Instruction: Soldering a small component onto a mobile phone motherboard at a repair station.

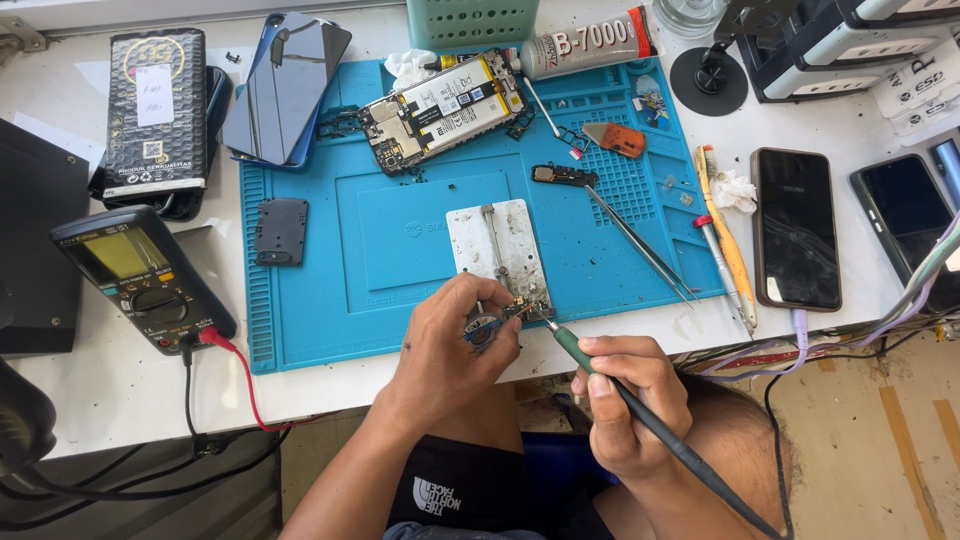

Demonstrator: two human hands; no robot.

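Small circuit board [522,308] sits at the near edge of the blue mat [400,250], pinched in your left hand [450,350]; your right hand [625,400] clasps the soldering iron [640,410], tip touching it; far left on the desk [110,390], a black labelled package [157,110]

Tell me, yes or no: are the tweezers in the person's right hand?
No: the right hand holds a green-gripped soldering iron, while the tweezers lie untouched on the blue mat.
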